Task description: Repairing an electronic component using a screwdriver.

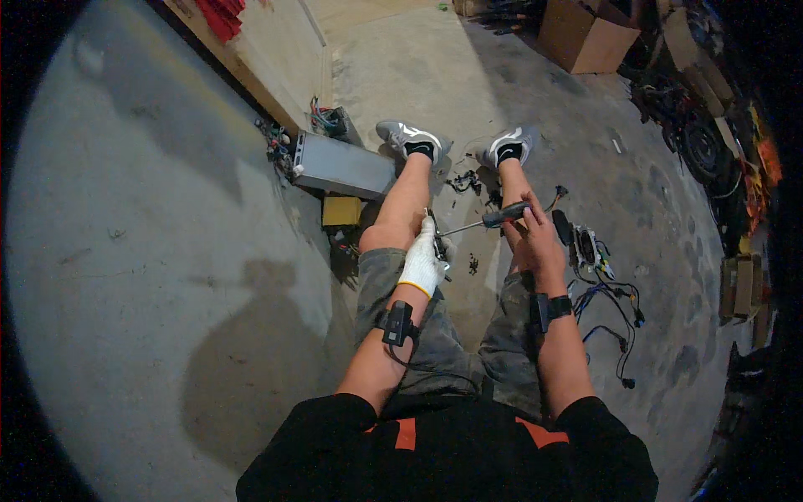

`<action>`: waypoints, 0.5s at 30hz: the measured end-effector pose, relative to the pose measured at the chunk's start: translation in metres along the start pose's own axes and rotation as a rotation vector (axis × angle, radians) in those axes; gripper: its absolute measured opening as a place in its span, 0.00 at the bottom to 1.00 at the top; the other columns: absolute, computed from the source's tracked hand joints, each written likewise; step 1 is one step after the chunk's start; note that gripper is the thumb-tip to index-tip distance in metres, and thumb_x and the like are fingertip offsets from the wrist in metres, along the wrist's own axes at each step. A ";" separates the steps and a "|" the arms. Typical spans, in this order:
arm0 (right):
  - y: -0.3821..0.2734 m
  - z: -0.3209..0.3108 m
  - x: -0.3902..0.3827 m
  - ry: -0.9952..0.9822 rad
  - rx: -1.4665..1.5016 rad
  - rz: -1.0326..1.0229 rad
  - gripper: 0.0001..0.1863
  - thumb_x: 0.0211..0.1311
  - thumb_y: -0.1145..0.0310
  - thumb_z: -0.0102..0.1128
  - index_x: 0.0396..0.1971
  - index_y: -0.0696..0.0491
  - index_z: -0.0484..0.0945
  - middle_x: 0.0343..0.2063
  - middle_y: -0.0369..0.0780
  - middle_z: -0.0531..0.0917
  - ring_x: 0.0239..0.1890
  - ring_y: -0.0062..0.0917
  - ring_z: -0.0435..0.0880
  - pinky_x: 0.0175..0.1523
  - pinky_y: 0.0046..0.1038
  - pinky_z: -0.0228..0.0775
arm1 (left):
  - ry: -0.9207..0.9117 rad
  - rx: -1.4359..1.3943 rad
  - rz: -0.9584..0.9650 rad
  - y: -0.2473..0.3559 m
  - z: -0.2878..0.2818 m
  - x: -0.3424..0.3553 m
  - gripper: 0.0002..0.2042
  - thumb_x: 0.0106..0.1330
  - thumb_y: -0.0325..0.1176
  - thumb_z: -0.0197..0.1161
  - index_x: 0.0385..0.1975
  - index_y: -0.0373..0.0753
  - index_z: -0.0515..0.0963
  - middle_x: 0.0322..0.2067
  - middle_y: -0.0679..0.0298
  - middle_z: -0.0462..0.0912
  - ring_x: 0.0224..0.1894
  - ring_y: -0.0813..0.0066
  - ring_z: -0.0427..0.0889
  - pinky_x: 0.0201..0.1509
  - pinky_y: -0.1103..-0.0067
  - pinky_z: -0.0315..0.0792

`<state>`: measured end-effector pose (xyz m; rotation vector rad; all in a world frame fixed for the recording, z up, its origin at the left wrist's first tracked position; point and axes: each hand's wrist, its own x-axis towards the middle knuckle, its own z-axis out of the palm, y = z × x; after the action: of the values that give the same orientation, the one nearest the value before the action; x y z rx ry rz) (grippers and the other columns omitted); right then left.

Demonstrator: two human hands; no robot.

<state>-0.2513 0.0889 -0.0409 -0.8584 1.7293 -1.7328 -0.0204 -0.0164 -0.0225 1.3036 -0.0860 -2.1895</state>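
My left hand [422, 263], in a white knit glove with a yellow cuff edge, is closed around a small dark part [440, 248]. Only bits of that part show between the fingers, so its kind is unclear. My bare right hand [544, 246] grips a screwdriver [505, 215] by its black and red handle. The metal shaft points left, and its tip is at or close to the part in the glove; contact cannot be made out. Both hands are above the floor, between my legs. Small black pieces [465, 181] lie on the floor between my shoes.
To the left, a grey metal case [345, 164] and a yellow box [341, 212] stand by a wall. On the right lie an electronic module [587, 248] and black cables with connectors [615, 311]. A cardboard box [585, 38] and piled parts [703, 151] are farther off.
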 end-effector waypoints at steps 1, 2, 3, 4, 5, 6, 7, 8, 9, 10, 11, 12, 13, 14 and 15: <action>0.001 0.001 0.000 -0.004 0.027 -0.026 0.23 0.74 0.58 0.50 0.63 0.52 0.71 0.49 0.39 0.80 0.45 0.23 0.81 0.50 0.26 0.75 | 0.003 0.013 0.012 0.000 0.000 0.000 0.18 0.66 0.55 0.61 0.26 0.47 0.71 0.14 0.67 0.72 0.13 0.73 0.71 0.16 0.76 0.70; 0.002 -0.001 -0.002 -0.004 0.058 0.020 0.24 0.74 0.57 0.49 0.63 0.53 0.70 0.49 0.39 0.80 0.46 0.23 0.81 0.51 0.26 0.74 | 0.005 0.026 0.022 -0.001 0.001 0.001 0.18 0.66 0.54 0.61 0.25 0.47 0.71 0.14 0.67 0.72 0.13 0.74 0.71 0.16 0.76 0.70; -0.008 0.006 -0.003 -0.016 0.037 0.102 0.24 0.74 0.57 0.49 0.64 0.53 0.69 0.50 0.39 0.80 0.47 0.23 0.80 0.52 0.26 0.74 | 0.016 0.034 0.043 0.001 -0.003 0.002 0.18 0.66 0.54 0.61 0.25 0.47 0.71 0.14 0.67 0.72 0.13 0.74 0.71 0.16 0.76 0.70; -0.019 0.011 -0.005 -0.026 0.013 0.184 0.24 0.74 0.57 0.49 0.65 0.53 0.69 0.50 0.39 0.79 0.48 0.24 0.80 0.53 0.26 0.73 | 0.018 0.031 0.045 0.004 -0.005 -0.001 0.18 0.66 0.54 0.61 0.26 0.47 0.71 0.15 0.67 0.72 0.13 0.74 0.71 0.16 0.76 0.70; -0.046 0.025 -0.009 -0.050 -0.067 0.302 0.25 0.74 0.59 0.49 0.65 0.54 0.67 0.51 0.39 0.79 0.50 0.24 0.80 0.54 0.25 0.73 | 0.029 0.023 0.055 0.010 -0.010 -0.006 0.18 0.66 0.54 0.61 0.26 0.47 0.72 0.15 0.67 0.72 0.13 0.74 0.71 0.16 0.76 0.70; -0.062 0.031 -0.011 -0.064 -0.152 0.414 0.25 0.74 0.60 0.50 0.66 0.54 0.66 0.52 0.39 0.79 0.51 0.24 0.79 0.54 0.25 0.72 | 0.031 0.019 0.059 0.013 -0.012 -0.010 0.17 0.66 0.54 0.62 0.26 0.47 0.72 0.15 0.67 0.72 0.14 0.74 0.71 0.16 0.76 0.70; -0.046 0.021 -0.007 -0.021 -0.143 0.253 0.25 0.74 0.59 0.50 0.66 0.54 0.67 0.51 0.39 0.80 0.49 0.24 0.80 0.53 0.25 0.73 | 0.011 0.013 0.023 0.010 -0.007 -0.009 0.18 0.66 0.54 0.62 0.26 0.47 0.72 0.16 0.67 0.73 0.14 0.74 0.71 0.17 0.77 0.71; -0.011 -0.001 0.000 0.038 -0.143 0.090 0.25 0.74 0.58 0.50 0.65 0.54 0.68 0.49 0.38 0.80 0.48 0.25 0.81 0.52 0.24 0.73 | -0.019 0.015 -0.025 0.003 0.003 -0.005 0.18 0.66 0.55 0.62 0.26 0.47 0.73 0.17 0.68 0.74 0.15 0.74 0.71 0.18 0.77 0.72; -0.011 0.004 0.000 0.052 -0.075 0.036 0.25 0.74 0.58 0.51 0.64 0.55 0.69 0.48 0.38 0.81 0.46 0.25 0.81 0.50 0.24 0.74 | -0.023 -0.001 -0.048 0.006 0.001 -0.003 0.18 0.65 0.56 0.62 0.26 0.48 0.73 0.19 0.68 0.74 0.15 0.74 0.72 0.19 0.78 0.74; -0.010 0.008 0.000 0.063 -0.009 -0.018 0.25 0.73 0.58 0.51 0.64 0.55 0.69 0.47 0.38 0.81 0.45 0.25 0.81 0.49 0.24 0.74 | -0.019 0.023 -0.012 0.004 -0.001 -0.002 0.18 0.65 0.56 0.62 0.25 0.48 0.73 0.18 0.68 0.74 0.15 0.74 0.72 0.19 0.77 0.73; -0.009 0.011 -0.005 0.070 0.111 0.029 0.25 0.73 0.57 0.51 0.64 0.55 0.70 0.47 0.38 0.81 0.44 0.24 0.81 0.47 0.24 0.75 | -0.016 0.048 0.024 0.001 -0.002 -0.001 0.18 0.65 0.56 0.62 0.25 0.48 0.73 0.18 0.69 0.74 0.15 0.74 0.72 0.19 0.77 0.73; -0.018 0.019 -0.009 0.068 0.233 0.082 0.25 0.73 0.57 0.51 0.63 0.55 0.70 0.47 0.38 0.82 0.43 0.23 0.82 0.45 0.24 0.75 | -0.005 0.069 0.065 0.001 -0.007 -0.001 0.19 0.65 0.56 0.62 0.25 0.48 0.73 0.17 0.69 0.75 0.15 0.74 0.72 0.19 0.76 0.72; -0.025 0.017 -0.009 0.036 0.172 0.138 0.23 0.73 0.60 0.52 0.62 0.55 0.71 0.49 0.39 0.80 0.43 0.23 0.81 0.45 0.23 0.75 | 0.011 0.067 0.059 0.003 -0.006 -0.004 0.18 0.66 0.55 0.61 0.26 0.48 0.73 0.17 0.68 0.74 0.15 0.74 0.72 0.18 0.76 0.72; -0.032 0.016 -0.009 0.004 0.110 0.194 0.22 0.72 0.62 0.53 0.61 0.55 0.72 0.52 0.40 0.79 0.44 0.23 0.81 0.45 0.23 0.75 | 0.026 0.066 0.054 0.005 -0.006 -0.007 0.18 0.66 0.55 0.61 0.27 0.47 0.73 0.16 0.68 0.73 0.15 0.74 0.71 0.18 0.76 0.72; -0.035 0.012 -0.008 -0.021 0.047 0.245 0.21 0.71 0.65 0.54 0.60 0.56 0.72 0.54 0.41 0.78 0.44 0.23 0.81 0.46 0.22 0.74 | 0.036 0.068 0.046 0.004 -0.005 -0.008 0.17 0.67 0.54 0.61 0.27 0.47 0.73 0.16 0.67 0.72 0.15 0.74 0.71 0.18 0.77 0.71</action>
<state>-0.2352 0.0881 -0.0068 -0.6129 1.6947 -1.5894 -0.0118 -0.0150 -0.0170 1.3641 -0.1771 -2.1402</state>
